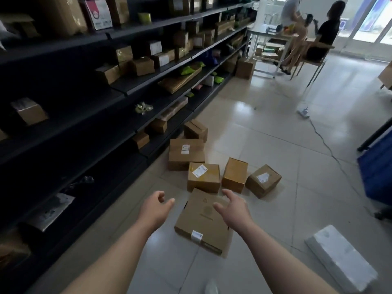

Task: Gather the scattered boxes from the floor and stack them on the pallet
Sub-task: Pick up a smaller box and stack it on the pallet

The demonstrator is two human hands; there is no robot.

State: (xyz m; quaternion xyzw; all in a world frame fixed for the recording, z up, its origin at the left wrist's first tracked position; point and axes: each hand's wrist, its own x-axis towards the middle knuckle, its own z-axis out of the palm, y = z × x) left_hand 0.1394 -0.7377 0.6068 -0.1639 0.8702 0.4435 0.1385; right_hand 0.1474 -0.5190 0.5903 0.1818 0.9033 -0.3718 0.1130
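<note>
Several brown cardboard boxes lie scattered on the tiled floor beside the shelving. Nearest is a large flat box (201, 225) with a small white label at its front edge. Behind it sit a labelled box (203, 177), a plain box (235, 174), a tilted labelled box (263, 180), a wider box (186, 156) and a small one (195, 130). My left hand (156, 209) hovers empty just left of the flat box, fingers loosely spread. My right hand (231, 209) is over that box's right side, fingers relaxed, holding nothing. No pallet shows.
Dark shelving (84, 115) full of parcels runs along the left. A white wrapped package (341, 257) lies at the lower right. A blue bin (376, 175) stands at the right edge. A cable (322, 141) crosses the floor. Two people sit at a table (273, 35) at the far back.
</note>
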